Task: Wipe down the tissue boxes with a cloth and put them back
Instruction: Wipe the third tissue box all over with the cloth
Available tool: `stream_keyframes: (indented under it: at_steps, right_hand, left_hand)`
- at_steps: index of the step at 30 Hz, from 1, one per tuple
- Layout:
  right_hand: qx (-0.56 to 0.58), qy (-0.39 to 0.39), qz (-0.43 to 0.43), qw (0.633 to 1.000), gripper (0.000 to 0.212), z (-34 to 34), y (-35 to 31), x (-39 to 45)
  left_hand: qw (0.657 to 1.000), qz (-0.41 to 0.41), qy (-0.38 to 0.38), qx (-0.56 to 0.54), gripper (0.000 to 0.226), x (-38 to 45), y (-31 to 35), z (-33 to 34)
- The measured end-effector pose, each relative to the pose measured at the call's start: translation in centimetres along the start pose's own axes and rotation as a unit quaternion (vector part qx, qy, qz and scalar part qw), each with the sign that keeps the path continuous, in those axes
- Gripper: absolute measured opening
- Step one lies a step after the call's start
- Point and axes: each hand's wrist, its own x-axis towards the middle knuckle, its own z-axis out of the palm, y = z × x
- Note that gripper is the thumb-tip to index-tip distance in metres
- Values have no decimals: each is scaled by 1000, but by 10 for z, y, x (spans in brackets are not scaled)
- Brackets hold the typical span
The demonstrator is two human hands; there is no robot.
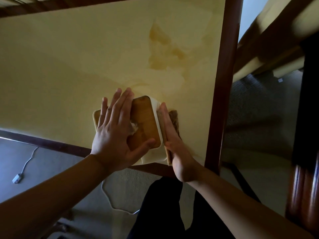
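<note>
Wood-lid tissue box (pixel 145 121) w/ tissue poking out; left hand (pixel 114 133) flat on top, right hand (pixel 170 133) flat-pressing cloth (pixel 174 118).

You are working in dim, warm light, and the whole view looks slightly soft. The yellow bench (pixel 69 66) is brightest across its far half and darkens toward your body, with pale streaky sheen near its right side. Cooler, bluish light falls on the floor (pixel 34 166) at lower left. Your forearms and dark trousers sit in deep shadow, so you lose detail there. The wide lens bends the bench's dark wooden edge (pixel 222 83), and the chair (pixel 303 118) at far right is smeared by motion blur.
</note>
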Motion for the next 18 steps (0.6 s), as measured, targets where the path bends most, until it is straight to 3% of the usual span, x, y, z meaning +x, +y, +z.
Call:
stream_keyframes:
  at_steps: [9,14,18]
  right_hand:
    - [-103,-16,-56,993,61,-14,-25,95]
    - [-126,15,-78,989,79,-5,-17,56]
    - [-52,11,-40,998,78,5,-7,12]
  left_hand:
    - [1000,3,10,-8,113,-1,0,1]
    - [1000,2,9,-5,112,-2,1,3]
    - [1000,-1,6,1,112,-1,0,3]
